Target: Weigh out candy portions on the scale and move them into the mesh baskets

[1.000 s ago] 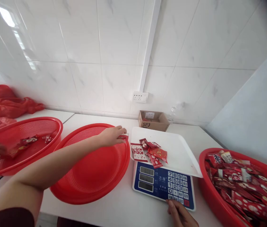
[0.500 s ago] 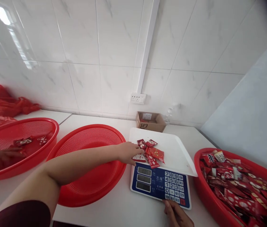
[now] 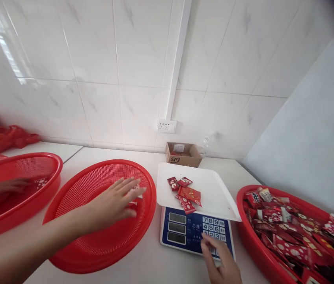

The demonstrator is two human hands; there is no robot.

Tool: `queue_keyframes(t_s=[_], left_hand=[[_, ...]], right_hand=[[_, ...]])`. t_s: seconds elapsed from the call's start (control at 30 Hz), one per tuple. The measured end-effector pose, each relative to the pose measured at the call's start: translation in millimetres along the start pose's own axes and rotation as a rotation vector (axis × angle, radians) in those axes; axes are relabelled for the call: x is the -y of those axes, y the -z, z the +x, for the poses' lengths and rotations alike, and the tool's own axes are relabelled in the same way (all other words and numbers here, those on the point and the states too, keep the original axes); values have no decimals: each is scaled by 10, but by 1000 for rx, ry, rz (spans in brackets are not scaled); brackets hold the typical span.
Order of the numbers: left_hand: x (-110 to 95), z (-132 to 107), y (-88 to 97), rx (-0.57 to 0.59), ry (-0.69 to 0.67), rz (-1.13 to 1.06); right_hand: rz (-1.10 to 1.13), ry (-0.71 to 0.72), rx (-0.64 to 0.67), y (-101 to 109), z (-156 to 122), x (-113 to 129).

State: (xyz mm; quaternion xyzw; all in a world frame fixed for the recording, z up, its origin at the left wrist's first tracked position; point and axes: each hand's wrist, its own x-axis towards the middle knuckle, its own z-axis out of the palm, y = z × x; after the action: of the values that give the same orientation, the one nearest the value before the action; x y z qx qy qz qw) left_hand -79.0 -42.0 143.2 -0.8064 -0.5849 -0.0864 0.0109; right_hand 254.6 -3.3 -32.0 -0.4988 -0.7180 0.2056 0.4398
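Observation:
My left hand (image 3: 115, 203) is over the middle red plastic basket (image 3: 81, 262), fingers spread. Just past its fingertips, partly covered by them, is a red-and-white snack packet (image 3: 134, 203). My right hand (image 3: 221, 258) hovers over the lower keypad of the digital scale (image 3: 194, 232). Its fingers are loosely bent, thumb and forefinger a little apart, with nothing visible between them. Several red snack packets (image 3: 190, 194) lie bunched on the left half of the scale's white tray (image 3: 214, 189). The figures on the scale's displays are too faint to read.
At right, a red basket (image 3: 243, 221) is heaped with snack packets. Another person's hand (image 3: 14, 185) reaches into the left red basket (image 3: 56, 165). Behind the scale stand a small cardboard box (image 3: 184, 159) and a clear plastic bottle (image 3: 205, 146). Red bags (image 3: 10, 136) lie far left.
My left hand has moved left from the scale tray to the middle basket, and a white-and-red packet has left the tray. My right hand has risen from the scale's front edge over its keys.

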Motion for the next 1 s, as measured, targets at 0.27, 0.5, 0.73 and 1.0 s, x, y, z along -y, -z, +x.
queue_keyframes(t_s=[0.27, 0.5, 0.73, 1.0], left_hand=[[-385, -810, -321, 353, 151, -270], [-291, -825, -547, 226, 292, -238], [-273, -833, -519, 203, 298, -330], [-408, -716, -377, 288, 312, -319]], right_hand=[[-478, 345, 244, -167, 1055, 448], [-419, 263, 592, -59, 1225, 551], [-200, 197, 494, 124, 1297, 623], [61, 166, 398, -268, 1330, 1281]])
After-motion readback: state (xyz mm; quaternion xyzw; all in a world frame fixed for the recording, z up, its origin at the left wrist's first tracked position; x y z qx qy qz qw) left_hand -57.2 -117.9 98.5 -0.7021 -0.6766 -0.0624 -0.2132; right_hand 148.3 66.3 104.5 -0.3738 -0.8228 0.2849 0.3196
